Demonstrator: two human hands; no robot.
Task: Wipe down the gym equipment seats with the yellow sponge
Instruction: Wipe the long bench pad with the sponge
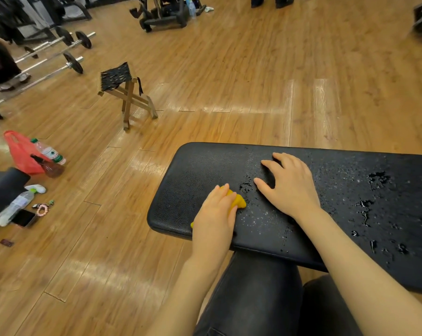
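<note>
Head view: left hand (214,214) presses the yellow sponge (237,202) onto the black bench seat (193,170), fingers curled over it near the seat's left end; right hand (287,183) rests flat, fingers spread, holding nothing. Left end looks dry and wiped; droplets and puddles (377,180) across the right stretch remain, so roughly a third done by my reckoning

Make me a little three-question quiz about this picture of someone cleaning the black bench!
1. True or false: the left hand presses the yellow sponge on the black bench seat.
2. Where are the water drops thickest? A) the end near the sponge B) the part right of the right hand.
3. What colour is the bag on the floor?

Key: 1 true; 2 B; 3 red.
</note>
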